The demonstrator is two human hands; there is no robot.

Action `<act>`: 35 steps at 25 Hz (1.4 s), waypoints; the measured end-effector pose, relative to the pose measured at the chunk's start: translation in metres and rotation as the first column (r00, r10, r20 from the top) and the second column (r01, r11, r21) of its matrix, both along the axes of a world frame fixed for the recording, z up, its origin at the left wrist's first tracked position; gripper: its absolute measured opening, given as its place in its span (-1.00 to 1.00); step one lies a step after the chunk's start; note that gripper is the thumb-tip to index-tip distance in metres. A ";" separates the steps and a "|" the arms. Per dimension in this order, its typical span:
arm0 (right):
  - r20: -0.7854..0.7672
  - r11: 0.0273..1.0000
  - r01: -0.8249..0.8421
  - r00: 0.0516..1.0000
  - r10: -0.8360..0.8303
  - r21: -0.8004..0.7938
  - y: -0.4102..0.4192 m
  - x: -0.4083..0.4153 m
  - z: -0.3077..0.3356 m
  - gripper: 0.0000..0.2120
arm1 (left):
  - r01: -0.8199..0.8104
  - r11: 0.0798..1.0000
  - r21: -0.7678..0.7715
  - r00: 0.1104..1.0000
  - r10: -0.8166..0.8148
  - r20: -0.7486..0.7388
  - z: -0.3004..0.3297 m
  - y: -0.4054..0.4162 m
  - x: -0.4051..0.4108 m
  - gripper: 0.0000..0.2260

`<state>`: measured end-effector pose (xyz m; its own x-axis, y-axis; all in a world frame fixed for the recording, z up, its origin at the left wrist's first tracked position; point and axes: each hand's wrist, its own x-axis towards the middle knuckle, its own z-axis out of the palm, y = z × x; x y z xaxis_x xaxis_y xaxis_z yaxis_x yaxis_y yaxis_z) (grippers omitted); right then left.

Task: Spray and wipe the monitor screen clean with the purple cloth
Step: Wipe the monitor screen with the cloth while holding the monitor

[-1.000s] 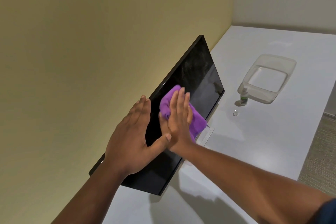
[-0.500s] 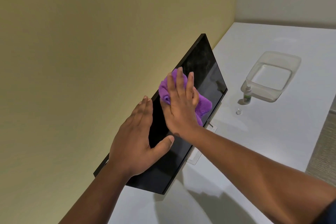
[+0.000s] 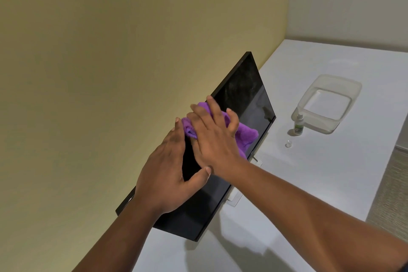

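Note:
The black monitor (image 3: 242, 93) stands on the white table against the yellow wall, its dark screen facing right. My right hand (image 3: 212, 137) lies flat on the purple cloth (image 3: 247, 134) and presses it to the screen close to the top edge. My left hand (image 3: 165, 174) grips the monitor's top edge, fingers behind it and thumb on the screen. The far part of the screen shows faint smears. A small spray bottle (image 3: 299, 125) stands upright on the table to the right of the monitor.
A clear plastic tub (image 3: 309, 104) sits just behind the spray bottle. A small clear cap (image 3: 288, 144) lies on the white table (image 3: 320, 172) in front of the bottle. The monitor's white stand foot (image 3: 234, 200) shows below the screen. Carpet runs along the table's right edge.
My right hand has slid the purple cloth up the screen toward its top edge. My left hand has kept its hold on the monitor.

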<state>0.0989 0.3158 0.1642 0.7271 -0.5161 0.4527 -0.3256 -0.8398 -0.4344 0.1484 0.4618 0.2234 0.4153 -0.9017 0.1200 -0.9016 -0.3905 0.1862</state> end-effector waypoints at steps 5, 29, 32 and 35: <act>-0.023 0.993 -0.064 0.998 0.062 -0.103 -0.005 -0.006 -0.007 -0.47 | 0.010 1.000 0.000 1.000 -0.010 0.001 0.000 -0.001 0.001 -0.09; 0.265 0.893 -0.084 0.963 -0.041 0.443 0.057 0.000 -0.049 -0.23 | -0.080 0.995 0.060 0.996 0.082 -0.023 0.004 -0.004 0.001 -0.10; 0.230 0.966 -0.143 0.969 0.093 0.215 0.050 -0.023 -0.100 -0.14 | -0.094 0.992 0.081 0.995 0.097 -0.035 0.006 -0.006 0.002 -0.05; 0.188 0.881 0.002 0.977 -0.103 0.474 0.034 -0.014 -0.097 -0.23 | -0.115 0.991 0.075 0.992 0.117 -0.035 0.004 -0.009 0.003 -0.06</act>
<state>0.0851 0.3496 0.0676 0.6123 -0.7387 0.2818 -0.2264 -0.5053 -0.8327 0.1511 0.4532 0.2277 0.5207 -0.8529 0.0374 -0.8421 -0.5058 0.1873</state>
